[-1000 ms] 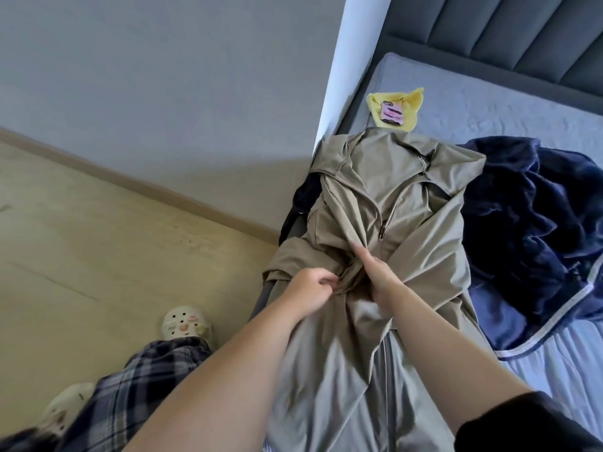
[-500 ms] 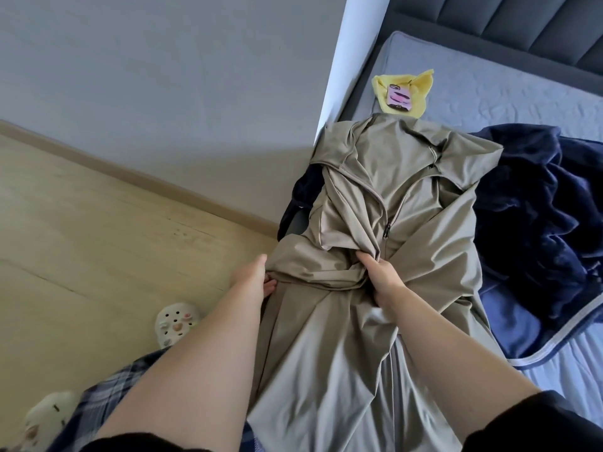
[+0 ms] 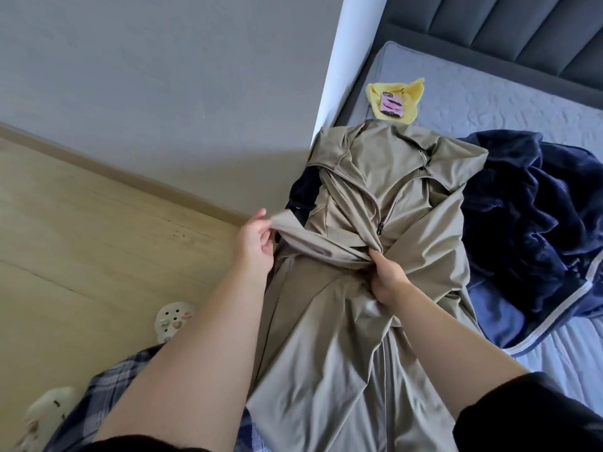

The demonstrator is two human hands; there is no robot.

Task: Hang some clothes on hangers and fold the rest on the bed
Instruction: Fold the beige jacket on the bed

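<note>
Head camera, looking down: a person stands at the left edge of a bed (image 3: 509, 102) with a khaki zip-front coat (image 3: 391, 177) spread lengthwise along that edge. Its collar points toward the padded headboard (image 3: 509, 31) and its lower half spills off the foot end toward the person.

The left hand (image 3: 256, 246) pinches the end of a loose strip of the coat's fabric (image 3: 295, 231) between thumb and fingers and holds it out past the bed's left edge, above the wooden floor (image 3: 81, 223). The right hand (image 3: 388, 278) has its grip clenched round a bunch of cloth at the coat's middle, just below the black zip pull (image 3: 379, 229); creases fan out from that fist.

A crumpled navy blanket (image 3: 528, 216) with pale trim lies on the bed, touching the coat's right side. A dark garment (image 3: 301, 190) shows from under the coat at the left edge. Near the head-end left corner, a phone in a pink case (image 3: 391, 106) rests on a yellow cloth (image 3: 411, 94), just beyond the collar.

Plaid trousers (image 3: 107, 396) and a cream perforated clog (image 3: 173, 321) show at lower left.
</note>
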